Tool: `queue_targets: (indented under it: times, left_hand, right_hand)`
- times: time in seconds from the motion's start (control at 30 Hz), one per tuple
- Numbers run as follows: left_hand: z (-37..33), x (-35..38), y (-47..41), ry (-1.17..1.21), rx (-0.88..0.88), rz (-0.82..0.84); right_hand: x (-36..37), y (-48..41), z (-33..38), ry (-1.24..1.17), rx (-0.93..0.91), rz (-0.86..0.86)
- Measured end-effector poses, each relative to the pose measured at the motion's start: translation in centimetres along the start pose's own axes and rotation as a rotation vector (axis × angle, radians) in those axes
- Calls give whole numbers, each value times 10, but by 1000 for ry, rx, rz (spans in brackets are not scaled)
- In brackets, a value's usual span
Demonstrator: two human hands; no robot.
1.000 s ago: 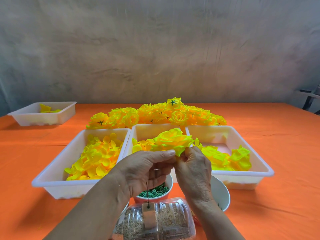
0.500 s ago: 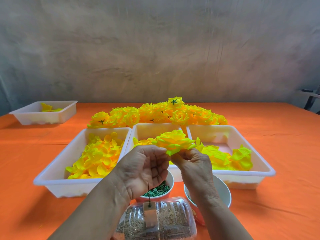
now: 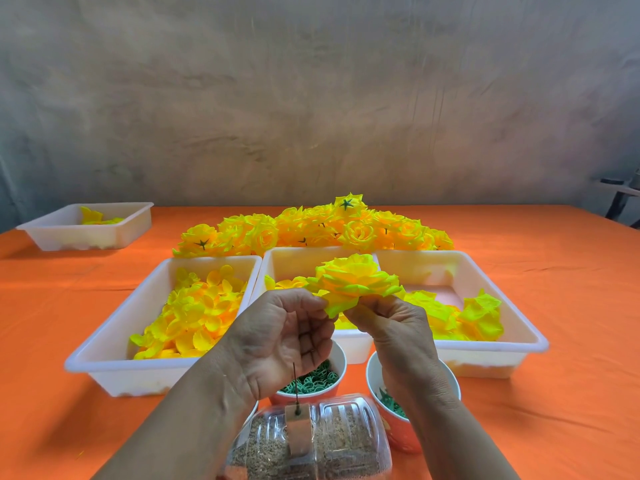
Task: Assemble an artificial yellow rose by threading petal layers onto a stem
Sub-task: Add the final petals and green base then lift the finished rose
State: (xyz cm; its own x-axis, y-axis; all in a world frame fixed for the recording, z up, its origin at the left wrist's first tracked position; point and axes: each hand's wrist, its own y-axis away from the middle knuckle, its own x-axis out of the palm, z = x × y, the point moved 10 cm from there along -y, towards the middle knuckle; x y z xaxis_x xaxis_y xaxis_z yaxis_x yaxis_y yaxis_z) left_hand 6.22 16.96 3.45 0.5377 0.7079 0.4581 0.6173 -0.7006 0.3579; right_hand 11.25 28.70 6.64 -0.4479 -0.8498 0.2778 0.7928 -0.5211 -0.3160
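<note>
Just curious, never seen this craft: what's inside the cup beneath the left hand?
Small green rings lie in the cup. The left hand, pinching the rose, covers much of its opening, so whatever else it holds is hidden.

I am counting four white trays: left tray (image 3: 104, 341), middle tray (image 3: 298, 261), right tray (image 3: 519, 327), far tray (image 3: 104, 233). I am logging two cups, ring cup (image 3: 341, 358) and right cup (image 3: 398, 434); one clear box (image 3: 346, 445); one thin wire (image 3: 295, 382); one raised rose (image 3: 356, 278); piled roses (image 3: 311, 230), too many to count.

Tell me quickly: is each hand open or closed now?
Left hand: closed, pinching a petal edge of the yellow rose.
Right hand: closed, gripping the same rose from underneath.
</note>
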Motion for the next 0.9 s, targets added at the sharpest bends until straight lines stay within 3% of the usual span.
queue_targets:
  times: [0.17, 0.33, 0.57, 0.9]
  left_hand:
    - [-3, 0, 1, -59, 34, -21]
    - [-8, -5, 2, -178, 89, -73]
    - [-11, 1, 5, -184, 130, -21]
    - [-5, 5, 3, -2, 83, 17]
  right_hand:
    - [-2, 0, 1, -6, -15, -10]
    - [0, 2, 10, 195, -124, 27]
    - [-15, 2, 8, 425, -162, -111]
    - [-15, 3, 7, 283, -166, -112]
